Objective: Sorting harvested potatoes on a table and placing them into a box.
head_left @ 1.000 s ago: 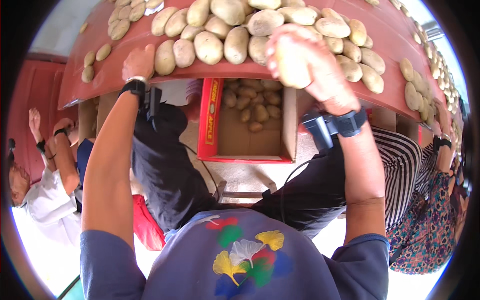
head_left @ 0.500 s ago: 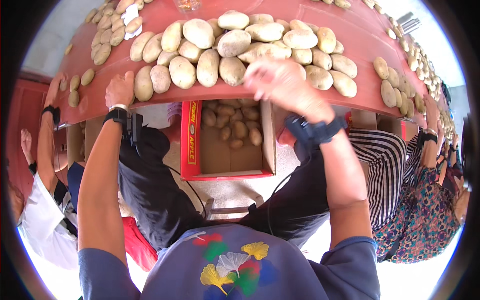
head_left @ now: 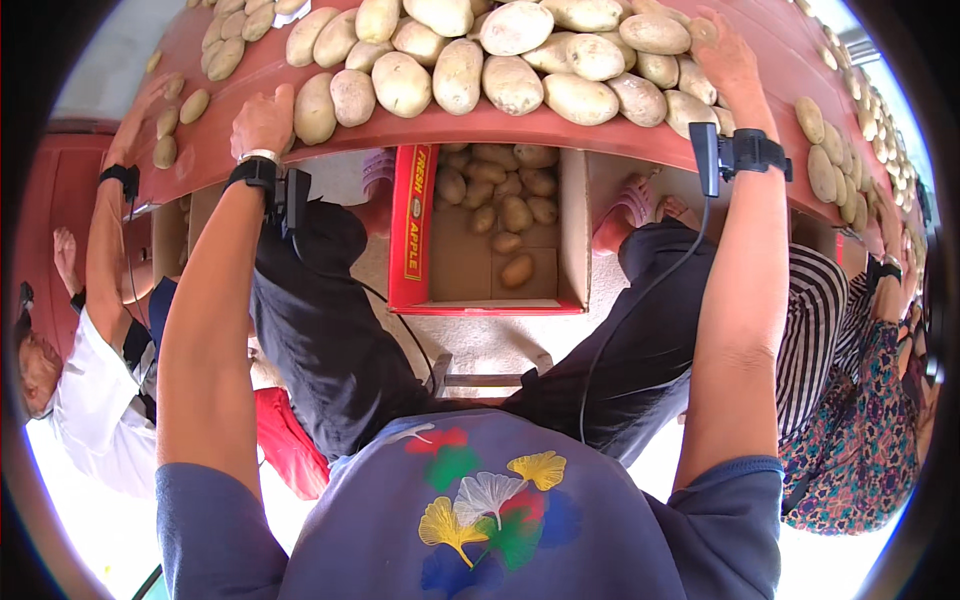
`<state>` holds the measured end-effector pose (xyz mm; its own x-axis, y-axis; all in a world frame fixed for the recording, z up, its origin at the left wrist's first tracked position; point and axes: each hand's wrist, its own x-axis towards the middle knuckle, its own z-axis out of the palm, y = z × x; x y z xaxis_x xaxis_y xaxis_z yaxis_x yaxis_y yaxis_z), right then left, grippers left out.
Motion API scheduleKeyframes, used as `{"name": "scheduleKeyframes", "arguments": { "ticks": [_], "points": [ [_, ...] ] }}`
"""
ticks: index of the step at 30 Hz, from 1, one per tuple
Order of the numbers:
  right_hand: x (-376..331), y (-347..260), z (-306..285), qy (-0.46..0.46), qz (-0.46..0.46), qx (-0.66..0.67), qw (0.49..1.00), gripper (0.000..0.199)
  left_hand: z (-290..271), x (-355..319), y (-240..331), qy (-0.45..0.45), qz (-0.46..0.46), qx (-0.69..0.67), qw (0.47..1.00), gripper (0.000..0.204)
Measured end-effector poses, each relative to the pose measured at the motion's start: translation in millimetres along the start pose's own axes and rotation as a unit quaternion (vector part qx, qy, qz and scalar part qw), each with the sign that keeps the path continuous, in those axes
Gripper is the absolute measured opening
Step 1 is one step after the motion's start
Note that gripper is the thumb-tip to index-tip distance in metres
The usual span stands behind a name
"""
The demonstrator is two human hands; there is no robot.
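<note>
A pile of pale potatoes point(head_left: 457, 75) lies along the front edge of the red table point(head_left: 420, 130). At its left end my left hand point(head_left: 265, 122) rests on the table edge in a loose fist, beside the end potato point(head_left: 314, 110); its palm is hidden. My right hand point(head_left: 727, 62) reaches to the pile's right end. Its fingers bend over a potato point(head_left: 703, 33) there, partly covering it. Below the table edge, between my legs, an open red cardboard box point(head_left: 409, 235) holds several potatoes point(head_left: 515, 213). One loose potato point(head_left: 517, 270) lies nearer its front.
Smaller groups of potatoes point(head_left: 228, 55) lie at the far left and at the right point(head_left: 824, 165). Co-workers sit close on both sides, a white sleeve point(head_left: 85, 390) at left and striped trousers point(head_left: 812, 340) at right. A cable point(head_left: 625, 320) runs down from my right wrist.
My right hand has swung from above the pile's middle to its right end. One more potato lies near the box's front. My left hand stays at the table edge; the whole view has shifted slightly.
</note>
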<state>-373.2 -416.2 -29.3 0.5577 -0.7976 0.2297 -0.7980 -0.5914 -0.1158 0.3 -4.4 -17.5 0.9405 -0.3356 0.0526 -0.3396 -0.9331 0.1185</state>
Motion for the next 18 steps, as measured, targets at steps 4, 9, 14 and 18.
{"name": "scheduleKeyframes", "arguments": {
  "ticks": [4,9,14,18],
  "points": [
    [3,7,1,0.059,-0.066,0.063,0.994,0.053,1,2,-2,-0.005,0.000,-0.004,1.000,0.060],
    [2,0,-6,0.021,-0.021,0.054,0.998,0.063,-1,-1,0,-0.003,-0.004,-0.003,1.000,0.060],
    [-2,13,-30,0.070,0.040,0.231,0.969,0.067,-4,-3,4,-0.021,-0.003,-0.001,1.000,0.059],
    [-27,3,-73,0.123,0.067,0.597,0.790,0.060,-3,-4,3,-0.006,-0.004,-0.019,1.000,0.059]
  ]
}}
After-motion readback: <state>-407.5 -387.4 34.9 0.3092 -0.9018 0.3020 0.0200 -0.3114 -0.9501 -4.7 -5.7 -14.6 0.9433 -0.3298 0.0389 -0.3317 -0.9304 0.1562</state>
